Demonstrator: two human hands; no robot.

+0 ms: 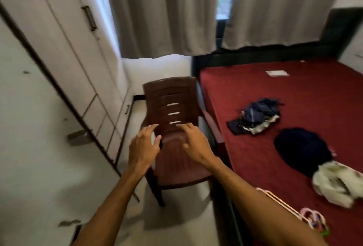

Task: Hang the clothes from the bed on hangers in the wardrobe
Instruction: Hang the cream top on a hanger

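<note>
A bed with a dark red cover [294, 92] fills the right side. On it lie a dark blue garment with patterned trim [255, 118], a navy garment [302, 149] and a cream garment [337, 185]. Pink hangers [306, 216] rest at the bed's near edge. The white wardrobe [64, 45] stands at left with its doors closed. My left hand [143, 147] and my right hand [194, 141] hover in front of me over a brown chair, fingers relaxed and spread, holding nothing.
A brown plastic chair [172, 108] stands between the wardrobe and the bed. Grey curtains [167, 10] hang at the back. A white door with a metal handle [78, 137] is close at my left. A small white card [277, 73] lies on the bed.
</note>
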